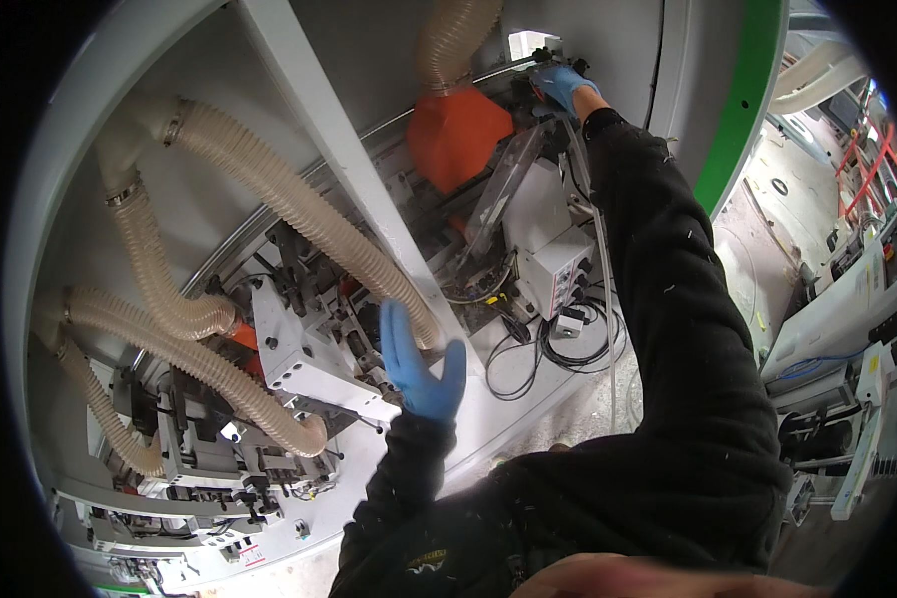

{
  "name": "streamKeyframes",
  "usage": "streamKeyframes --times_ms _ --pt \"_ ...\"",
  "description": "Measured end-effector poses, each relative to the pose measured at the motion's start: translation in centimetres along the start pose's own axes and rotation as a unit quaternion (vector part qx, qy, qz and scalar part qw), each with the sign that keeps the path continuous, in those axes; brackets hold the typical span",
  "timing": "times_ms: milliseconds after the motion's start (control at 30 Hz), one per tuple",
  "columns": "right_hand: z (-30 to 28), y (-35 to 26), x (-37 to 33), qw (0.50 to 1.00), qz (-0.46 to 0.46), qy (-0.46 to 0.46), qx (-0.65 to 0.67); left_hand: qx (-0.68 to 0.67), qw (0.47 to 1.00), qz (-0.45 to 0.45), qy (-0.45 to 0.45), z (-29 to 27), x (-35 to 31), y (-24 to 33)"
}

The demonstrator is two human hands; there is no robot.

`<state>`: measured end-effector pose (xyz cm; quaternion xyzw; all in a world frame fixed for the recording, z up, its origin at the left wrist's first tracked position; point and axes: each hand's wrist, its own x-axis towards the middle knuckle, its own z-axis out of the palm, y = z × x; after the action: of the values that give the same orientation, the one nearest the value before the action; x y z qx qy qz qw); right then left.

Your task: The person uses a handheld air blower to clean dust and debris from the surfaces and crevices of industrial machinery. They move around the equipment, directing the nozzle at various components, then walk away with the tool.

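My left hand (424,371), in a blue glove, is raised in front of the white upright post (354,164). Its fingers are stretched out and the thumb stands apart; nothing is in it. My right arm reaches far up into the machine. There my right hand (560,84), also gloved in blue, has its fingers curled at a dark mechanism beside the back rail; what they grip, if anything, is hidden. Just left of that hand hangs an orange hood (458,138) on a ribbed hose. Below it is a tilted clear guard (508,187).
Ribbed beige hoses (289,194) run down to machine units at the left. A white control box (558,269) with knobs stands below my right hand, with coiled black cables (578,334) beside it. A green-edged frame (733,110) borders the opening at the right.
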<state>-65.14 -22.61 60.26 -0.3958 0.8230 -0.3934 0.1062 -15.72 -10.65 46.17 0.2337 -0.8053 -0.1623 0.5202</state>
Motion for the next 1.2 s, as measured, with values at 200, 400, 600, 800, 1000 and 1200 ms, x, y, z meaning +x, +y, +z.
streamKeyframes --times_ms 200,400,600,800,1000,1200 --pt "-0.5 1.5 7.2 0.965 -0.155 -0.010 -0.210 0.065 0.993 -0.023 0.092 3.2 8.9 2.5" --pt "0.9 2.6 10.7 0.815 -0.341 0.026 -0.468 0.023 0.984 -0.071 0.162 7.4 11.5 0.1" --pt "2.2 2.8 12.5 0.930 -0.207 -0.014 -0.305 0.034 0.972 -0.126 0.198 8.6 11.6 -2.3" --pt "2.5 4.3 16.6 0.902 -0.262 0.129 -0.318 0.022 0.967 -0.110 0.231 9.1 11.4 -2.3" --pt "1.9 2.0 16.4 0.998 -0.028 -0.004 -0.062 0.034 0.970 -0.085 0.227 9.0 11.4 -2.8" --pt "0.4 -1.2 13.0 0.984 -0.057 0.046 -0.165 0.051 0.969 -0.078 0.230 8.9 11.5 -3.1"
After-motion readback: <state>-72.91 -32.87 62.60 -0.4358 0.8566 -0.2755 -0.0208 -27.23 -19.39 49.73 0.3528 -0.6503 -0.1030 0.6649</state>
